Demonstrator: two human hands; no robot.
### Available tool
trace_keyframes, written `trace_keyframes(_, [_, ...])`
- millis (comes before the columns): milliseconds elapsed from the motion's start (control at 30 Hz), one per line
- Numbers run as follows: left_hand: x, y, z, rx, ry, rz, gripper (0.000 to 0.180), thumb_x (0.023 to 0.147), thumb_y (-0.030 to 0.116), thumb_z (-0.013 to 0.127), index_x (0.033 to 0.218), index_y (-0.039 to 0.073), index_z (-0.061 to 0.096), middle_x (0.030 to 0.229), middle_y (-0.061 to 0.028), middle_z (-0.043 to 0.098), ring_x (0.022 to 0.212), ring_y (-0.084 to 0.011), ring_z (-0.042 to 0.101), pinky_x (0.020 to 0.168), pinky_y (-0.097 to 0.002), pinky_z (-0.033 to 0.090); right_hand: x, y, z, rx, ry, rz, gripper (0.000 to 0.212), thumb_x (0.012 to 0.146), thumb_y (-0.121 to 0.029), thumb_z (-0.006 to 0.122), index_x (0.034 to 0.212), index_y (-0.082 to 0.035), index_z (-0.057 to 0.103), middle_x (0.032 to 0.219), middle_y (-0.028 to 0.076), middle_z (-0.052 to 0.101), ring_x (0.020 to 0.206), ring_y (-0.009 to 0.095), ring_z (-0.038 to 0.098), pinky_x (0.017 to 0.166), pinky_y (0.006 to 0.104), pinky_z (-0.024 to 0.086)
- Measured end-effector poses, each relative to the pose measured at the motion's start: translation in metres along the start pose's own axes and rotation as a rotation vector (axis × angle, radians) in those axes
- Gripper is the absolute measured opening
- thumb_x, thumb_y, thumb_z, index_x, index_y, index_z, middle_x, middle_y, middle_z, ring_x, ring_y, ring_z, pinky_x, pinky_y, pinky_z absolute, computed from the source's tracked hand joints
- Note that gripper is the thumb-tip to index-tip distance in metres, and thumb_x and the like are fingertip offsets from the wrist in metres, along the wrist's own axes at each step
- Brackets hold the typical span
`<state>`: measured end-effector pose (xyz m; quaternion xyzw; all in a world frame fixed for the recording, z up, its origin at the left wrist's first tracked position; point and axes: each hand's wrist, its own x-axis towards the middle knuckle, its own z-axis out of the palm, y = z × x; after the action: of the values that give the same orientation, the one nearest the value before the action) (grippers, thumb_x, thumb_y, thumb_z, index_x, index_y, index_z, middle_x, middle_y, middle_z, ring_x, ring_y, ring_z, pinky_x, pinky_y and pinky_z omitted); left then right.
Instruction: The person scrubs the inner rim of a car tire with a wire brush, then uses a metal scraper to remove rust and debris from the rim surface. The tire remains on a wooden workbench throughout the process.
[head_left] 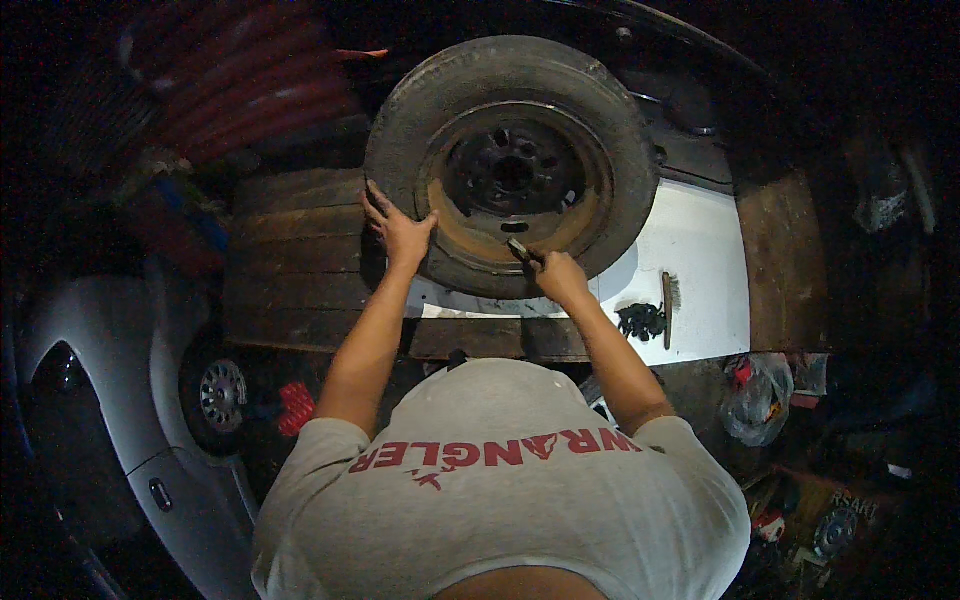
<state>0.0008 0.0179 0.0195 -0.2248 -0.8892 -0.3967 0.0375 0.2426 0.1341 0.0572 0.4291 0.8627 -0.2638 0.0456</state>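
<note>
A worn black car tyre (400, 130) on a rusty steel wheel rim (585, 190) lies with its face up. My left hand (402, 236) rests on the tyre's left sidewall, fingers spread and thumb toward the rim. My right hand (562, 277) is closed around a short, narrow hand tool (521, 250) with a pale tip; its exact kind is not clear. That tip is at the lower part of the rim, just below an oval slot. On the white sheet (705, 260) to the right are a wooden-handled wire brush (668, 310) and a crumpled black cloth (640, 321).
Wooden planks (290, 260) extend left of the wheel. A silver car (120, 350) stands at the lower left, near a red object (295, 408). To the right hangs or sits a clear plastic bag (757, 405). Red corrugated sheeting (240, 80) is at the far left.
</note>
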Motion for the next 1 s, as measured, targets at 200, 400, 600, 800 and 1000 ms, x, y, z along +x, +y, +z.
trace_keyframes(200, [0.003,0.005,0.002,-0.071,-0.05,0.015,0.133,0.062,0.031,0.089,0.153,0.01,-0.005,0.156,-0.024,0.002,0.143,-0.044,0.016,0.114,-0.0564,0.021,0.055,0.003,0.08,0.444,0.153,-0.099,0.033,0.09,-0.028,0.061,0.111,-0.003,0.067,0.097,0.028,0.066,0.095,0.045,0.063,0.083,0.0503,0.049])
trace_keyframes(400, [0.001,-0.001,-0.001,-0.098,-0.059,0.028,0.13,0.065,0.032,0.087,0.153,0.009,-0.006,0.156,-0.025,-0.001,0.143,-0.0444,0.014,0.115,-0.0573,0.016,0.018,0.028,0.046,0.118,0.102,-0.044,0.029,0.09,-0.026,0.058,0.106,-0.005,0.068,0.092,0.027,0.067,0.091,0.044,0.064,0.08,0.053,0.051])
trace_keyframes(600, [0.0,0.0,-0.004,-0.08,-0.082,-0.011,0.13,0.066,0.034,0.087,0.153,0.011,-0.007,0.156,-0.0255,-0.001,0.143,-0.0447,0.014,0.115,-0.0583,0.016,0.015,0.023,0.025,0.074,0.206,0.036,0.03,0.09,-0.026,0.059,0.113,-0.009,0.068,0.095,0.026,0.066,0.092,0.044,0.063,0.081,0.0502,0.05])
trace_keyframes(800, [0.003,0.001,-0.001,-0.09,-0.096,0.005,0.131,0.066,0.036,0.087,0.153,0.011,-0.008,0.156,-0.0246,-0.003,0.143,-0.0453,0.014,0.114,-0.0597,0.018,0.031,-0.015,0.073,0.186,0.15,-0.002,0.028,0.09,-0.026,0.059,0.109,-0.008,0.07,0.096,0.026,0.067,0.094,0.043,0.064,0.082,0.049,0.05])
trace_keyframes(1000, [0.002,-0.005,-0.003,-0.104,-0.036,0.059,0.135,0.059,0.035,0.09,0.153,0.007,-0.003,0.155,-0.0298,0.003,0.143,-0.0462,0.012,0.116,-0.0521,0.02,-0.003,-0.007,0.014,0.096,0.101,0.083,0.03,0.09,-0.027,0.06,0.108,-0.005,0.07,0.097,0.025,0.067,0.092,0.043,0.064,0.081,0.0501,0.05])
